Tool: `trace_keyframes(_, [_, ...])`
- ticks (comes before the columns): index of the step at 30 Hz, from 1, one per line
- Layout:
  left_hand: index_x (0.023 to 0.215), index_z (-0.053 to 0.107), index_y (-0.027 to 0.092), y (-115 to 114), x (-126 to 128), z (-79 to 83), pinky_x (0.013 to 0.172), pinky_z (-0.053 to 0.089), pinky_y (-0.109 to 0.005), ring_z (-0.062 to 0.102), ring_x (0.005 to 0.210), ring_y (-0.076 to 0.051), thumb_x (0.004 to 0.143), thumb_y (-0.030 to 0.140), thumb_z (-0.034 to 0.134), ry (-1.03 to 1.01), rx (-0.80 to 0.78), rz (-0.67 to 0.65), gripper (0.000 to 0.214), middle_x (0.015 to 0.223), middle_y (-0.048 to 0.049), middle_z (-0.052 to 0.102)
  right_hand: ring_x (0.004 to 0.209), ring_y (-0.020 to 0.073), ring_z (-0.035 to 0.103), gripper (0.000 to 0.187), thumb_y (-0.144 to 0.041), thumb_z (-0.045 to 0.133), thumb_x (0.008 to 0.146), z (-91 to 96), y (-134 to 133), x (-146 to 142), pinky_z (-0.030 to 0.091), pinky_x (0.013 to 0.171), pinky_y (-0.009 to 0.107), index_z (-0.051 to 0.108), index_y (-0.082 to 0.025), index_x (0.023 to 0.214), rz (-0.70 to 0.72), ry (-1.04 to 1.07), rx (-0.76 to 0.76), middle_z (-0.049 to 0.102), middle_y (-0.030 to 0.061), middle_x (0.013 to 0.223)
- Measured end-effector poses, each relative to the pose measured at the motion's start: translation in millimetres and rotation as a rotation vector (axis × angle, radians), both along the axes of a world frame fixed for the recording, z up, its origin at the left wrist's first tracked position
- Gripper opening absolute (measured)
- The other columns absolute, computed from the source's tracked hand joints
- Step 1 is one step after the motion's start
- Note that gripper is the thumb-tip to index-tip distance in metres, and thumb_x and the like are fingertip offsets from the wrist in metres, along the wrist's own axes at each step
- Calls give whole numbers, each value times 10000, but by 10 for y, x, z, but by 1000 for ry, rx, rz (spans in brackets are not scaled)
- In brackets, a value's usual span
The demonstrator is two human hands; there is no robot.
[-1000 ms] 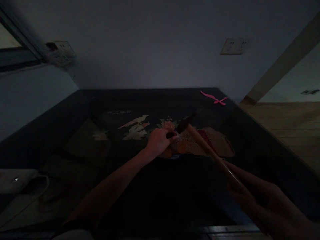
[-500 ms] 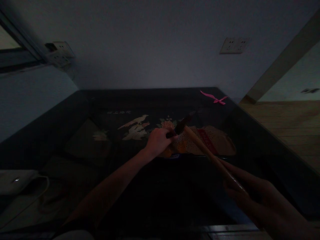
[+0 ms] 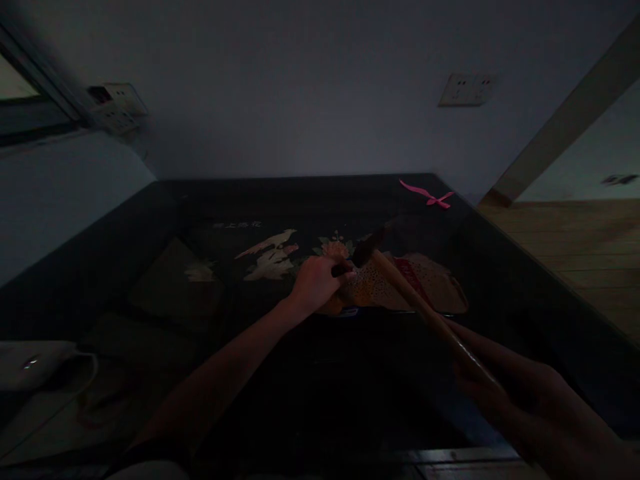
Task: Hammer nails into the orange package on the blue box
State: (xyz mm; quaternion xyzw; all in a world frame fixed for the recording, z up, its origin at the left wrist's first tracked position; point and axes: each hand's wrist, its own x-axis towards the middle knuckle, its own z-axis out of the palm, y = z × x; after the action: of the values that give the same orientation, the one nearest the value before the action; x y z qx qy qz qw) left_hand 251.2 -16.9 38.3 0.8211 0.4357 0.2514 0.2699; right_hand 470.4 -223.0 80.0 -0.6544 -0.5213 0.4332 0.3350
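Observation:
My right hand is wrapped round the wooden handle of a hammer, whose dark head is raised just right of my left fingers. My left hand is closed in a pinch at a small dark thing, too dim to name. Behind and below the fingers lies a flat bag or packet with a speckled orange part and a red band. It rests on a glossy black tabletop decorated with a bird and flowers.
A pink ribbon lies at the table's back right corner. A white device with a cable sits at the left. Wall sockets are set above the table, and wooden floor shows at the right.
The hammer head has shifted slightly right, away from my left fingers, as my right hand moved a little right. My left hand keeps its place and its pinch.

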Motion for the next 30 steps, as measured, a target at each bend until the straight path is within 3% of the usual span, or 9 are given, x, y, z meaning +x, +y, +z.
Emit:
trace_keyframes(5, [916,736,199,-1,1,4,726,504,-283,689,805,-198,827,292,662,44,8,17,149,891,-38,751,1303,271,472,567,-420,621,870,-15,20,11,352,1063,396,460,-378,1412,41,0,-13,557,0,1410])
trace_keyframes(8, [913,738,204,-7,3,7,743,501,-284,692,823,-200,828,284,664,25,10,6,139,905,-34,752,1319,280,452,591,-416,630,866,-49,1,45,373,1050,400,447,-360,1425,48,-3,-9,540,20,1428])
trace_keyframes(11, [908,739,204,-12,7,3,767,501,-287,693,834,-198,831,279,664,4,10,-5,131,907,-33,752,1270,290,516,587,-430,638,855,-66,-22,56,439,1001,400,471,-353,1412,8,-27,-6,572,37,1398])
trace_keyframes(16, [924,736,194,-7,9,9,744,510,-305,692,805,-206,824,292,669,22,10,6,155,904,-48,750,1286,287,492,549,-382,641,859,-7,5,4,406,1032,397,502,-349,1389,27,8,30,569,11,1396])
trace_keyframes(22, [870,734,195,-4,17,10,781,504,-301,691,830,-198,825,256,670,-7,17,-17,99,898,-40,752,1159,291,616,576,-373,673,834,-7,-33,51,531,914,345,501,-363,1383,-5,-19,47,609,22,1345])
trace_keyframes(27, [903,738,185,7,16,8,732,507,-303,688,802,-210,818,271,674,33,22,-9,137,885,-51,749,1231,294,551,511,-365,636,860,36,20,-22,470,978,387,539,-347,1361,51,-32,61,601,13,1358])
trace_keyframes(30, [901,740,192,8,11,5,733,506,-296,688,801,-202,822,275,669,15,22,-15,135,880,-46,748,1198,295,584,524,-359,654,844,48,16,-37,455,994,398,543,-351,1356,30,-70,86,640,12,1317])
